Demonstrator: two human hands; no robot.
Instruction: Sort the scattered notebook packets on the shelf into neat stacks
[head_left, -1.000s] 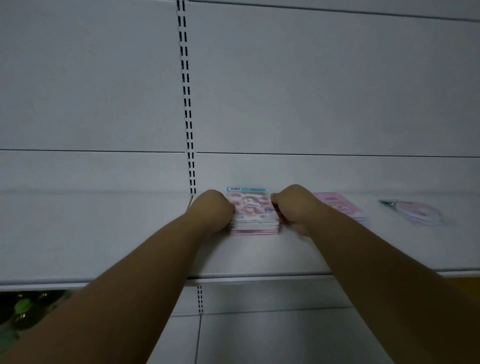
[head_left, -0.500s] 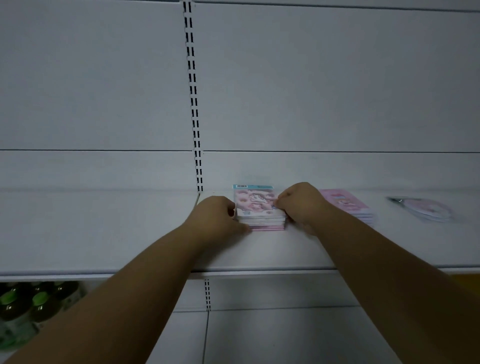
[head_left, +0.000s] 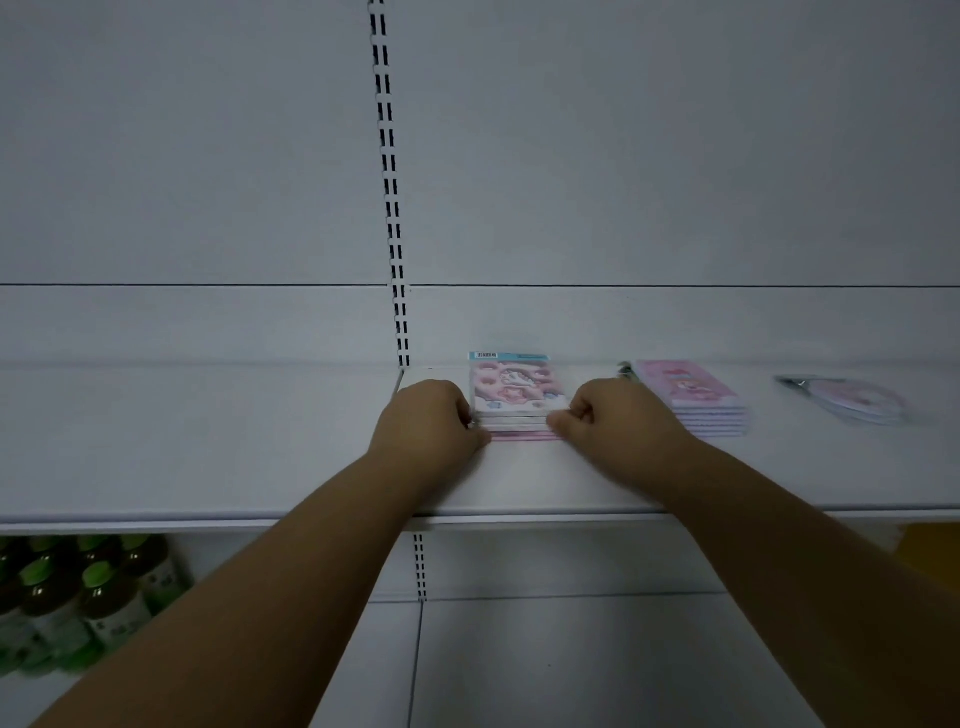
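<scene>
Shelf (head_left: 208, 441): white, carries 2 stacks and 1 loose item.
Left hand (head_left: 428, 423) and right hand (head_left: 618, 421): each grip curled against 1 side of the notebook stack (head_left: 511, 400), mid-shelf near the back edge.
Advice: squeeze evenly from both sides, then tap the front edges flush.
Second stack (head_left: 696, 402): just right, squared.
Round packet (head_left: 852, 400): toward the right end, unsorted.

White painted metal shelf (head_left: 208, 441): smooth, matt. Slotted metal upright (head_left: 392, 208): same finish. Stack of pink-and-blue printed notebook packets (head_left: 514, 395): glossy clear plastic wrap over paper. Green-capped drink bottles (head_left: 78, 597): shiny clear plastic, paper-like labels.
</scene>
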